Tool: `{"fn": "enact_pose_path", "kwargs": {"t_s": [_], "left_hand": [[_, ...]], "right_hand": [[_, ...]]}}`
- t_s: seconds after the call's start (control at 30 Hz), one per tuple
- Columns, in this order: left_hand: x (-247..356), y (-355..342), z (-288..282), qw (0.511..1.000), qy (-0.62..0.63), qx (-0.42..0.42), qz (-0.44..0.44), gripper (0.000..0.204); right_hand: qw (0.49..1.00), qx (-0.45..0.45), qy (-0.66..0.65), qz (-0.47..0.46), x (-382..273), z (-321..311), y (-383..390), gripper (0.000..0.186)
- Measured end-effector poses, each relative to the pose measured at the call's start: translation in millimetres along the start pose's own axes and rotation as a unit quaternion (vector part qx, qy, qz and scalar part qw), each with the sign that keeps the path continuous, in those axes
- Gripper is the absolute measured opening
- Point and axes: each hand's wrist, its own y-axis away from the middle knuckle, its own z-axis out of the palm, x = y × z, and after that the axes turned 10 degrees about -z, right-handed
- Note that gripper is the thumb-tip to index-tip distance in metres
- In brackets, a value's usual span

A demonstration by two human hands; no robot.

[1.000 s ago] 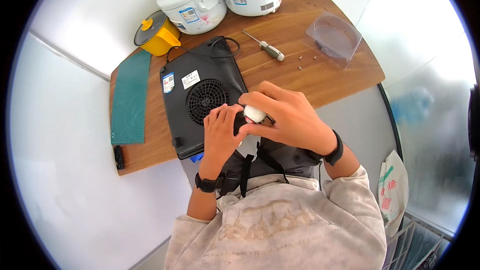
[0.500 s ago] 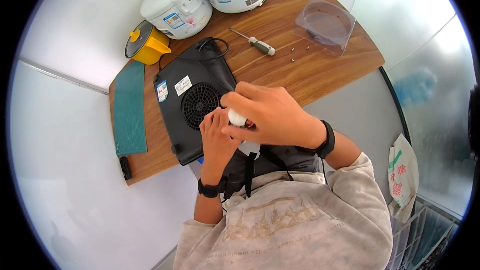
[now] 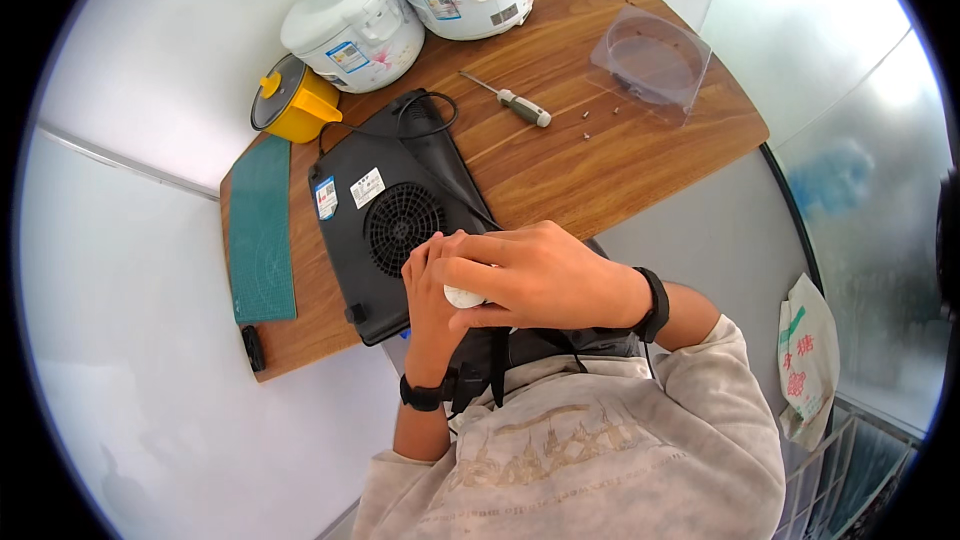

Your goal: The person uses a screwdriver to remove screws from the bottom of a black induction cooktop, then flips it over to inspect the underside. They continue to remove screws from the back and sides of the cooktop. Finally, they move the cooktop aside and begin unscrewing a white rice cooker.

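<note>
Wht on held piece (image 3: 462,297), ctr. Blk on flat appliance (image 3: 345,240), ctr-L, w/ blue-wht label (image 3: 326,198). Wht on rice cookers (image 3: 345,25), top, 1 w/ pink floral. Yel on pot (image 3: 308,108), upper L. Dk green, pale grid on mat (image 3: 260,240), L. Beige w/ brown print on shirt (image 3: 610,440), btm.

White object (image 3: 462,297) in right grip (image 3: 548,280)

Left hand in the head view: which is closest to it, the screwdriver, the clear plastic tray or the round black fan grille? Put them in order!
From the left hand:
1. Round black fan grille: just beyond the fingers.
2. Screwdriver: farther up, to the right.
3. Clear plastic tray: farthest, toward the table's right end.
</note>
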Motion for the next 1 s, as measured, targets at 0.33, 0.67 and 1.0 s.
{"fn": "enact_pose_path", "kwargs": {"t_s": [0.33,0.67,1.0], "left_hand": [[-18,-15,15,0.982,-0.180,0.016,0.051,0.066],[-35,-5,19,0.982,-0.176,-0.002,0.067,0.050],[-23,-1,18,0.991,-0.131,0.000,0.031,0.051]], "right_hand": [[0.992,-0.017,-0.016,0.127,25,-8,-5,0.038],[0.993,-0.049,-0.083,0.075,23,-5,4,0.037],[0.995,0.003,0.090,0.031,17,11,-2,0.039]]}}
